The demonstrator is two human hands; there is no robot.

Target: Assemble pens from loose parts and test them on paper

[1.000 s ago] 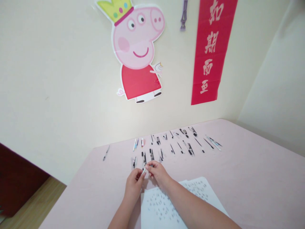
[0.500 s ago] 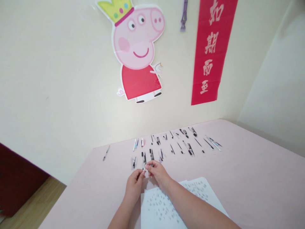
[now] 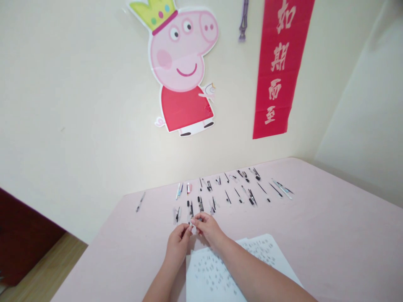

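Since the work is small, the left hand [image 3: 177,242] and the right hand [image 3: 206,227] meet almost tip to tip above the bench [image 3: 138,247], the fingers of both pinching what looks like a short white piece [image 3: 191,225]. The left thumb and forefinger press together at its near end and the right ones at its far end, probably because two opposed pinches let one side steady while the other turns or pulls; most of the piece is covered, so exactly what it is I cannot tell. Just beyond the fingertips lies a black-and-clear pen set [image 3: 192,207], its near end partly hidden by them. Farther off, ahead and to the right of the fingers, stand rough rows of slim pen parts [image 3: 200,204], set in small groups with gaps between, perhaps so that the pieces of each pen stay together and within reach. A white-and-blue pen [image 3: 179,191] lies ahead of the left fingers, in the far row, and well to their left a single pen [image 3: 140,201] sits apart, as if kept out of the grouping. Closer in than the right fingers, written sheets [image 3: 204,289] spread beneath the right forearm, seemingly set low to leave the pen rows uncovered.
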